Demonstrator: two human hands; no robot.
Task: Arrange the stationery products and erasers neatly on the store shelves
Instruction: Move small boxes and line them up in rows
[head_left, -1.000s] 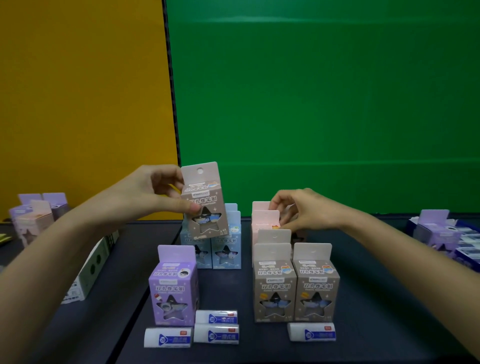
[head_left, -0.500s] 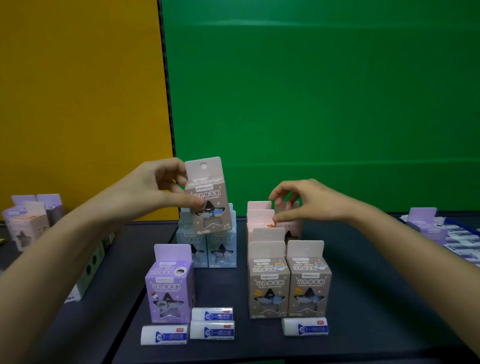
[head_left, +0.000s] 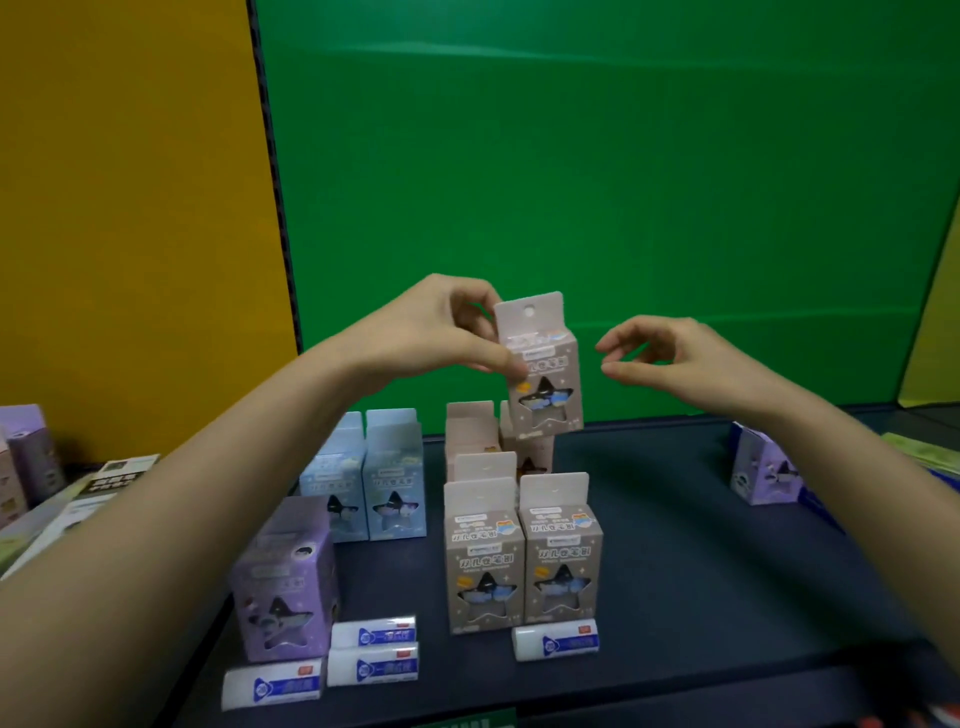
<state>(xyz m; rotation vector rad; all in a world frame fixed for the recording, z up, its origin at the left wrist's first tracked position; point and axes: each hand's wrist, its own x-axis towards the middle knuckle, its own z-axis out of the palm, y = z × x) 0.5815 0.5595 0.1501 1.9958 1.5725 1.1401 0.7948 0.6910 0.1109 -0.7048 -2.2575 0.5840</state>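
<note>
The left grip (head_left: 441, 332) pinched a taupe cardboard box with a star-shaped window (head_left: 545, 379) at its upper left edge, thumb in front, holding it upright in the air above the pale pink boxes (head_left: 470, 431) on the dark worktop (head_left: 701, 545). The right grip (head_left: 670, 358) hovered just beside it, fingers loosely curled, holding nothing

Four erasers (head_left: 556, 642) — two blue boxes (head_left: 395, 478)
</note>
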